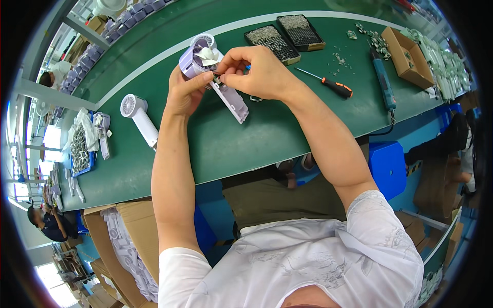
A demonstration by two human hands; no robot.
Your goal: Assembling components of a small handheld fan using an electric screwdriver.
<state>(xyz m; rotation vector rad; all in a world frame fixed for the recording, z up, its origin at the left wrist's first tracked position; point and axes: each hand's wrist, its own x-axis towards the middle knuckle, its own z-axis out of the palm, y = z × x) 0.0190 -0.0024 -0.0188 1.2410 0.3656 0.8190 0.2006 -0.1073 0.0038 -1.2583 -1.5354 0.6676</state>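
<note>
My left hand (186, 91) is closed round the neck of a lavender handheld fan (232, 100), tilted over the green table. Its housing lies open, with a white fan blade (207, 56) showing in the round head and the hollow handle half pointing down to the right. Fingers bent, my right hand (255, 69) pinches at the fan's inside, just below the blade. What its fingertips hold is too small and too covered to make out. On the table left of my left forearm lies a white handheld fan (138, 118) with a round grille.
Two black trays of small parts (272, 43) stand beyond my right hand. To the right lie a screwdriver (336, 87), a teal electric screwdriver (382, 79) and a cardboard box (408, 59). A blue bin of metal rings (81, 149) sits at the left. A blue stool (386, 169) stands below the table edge.
</note>
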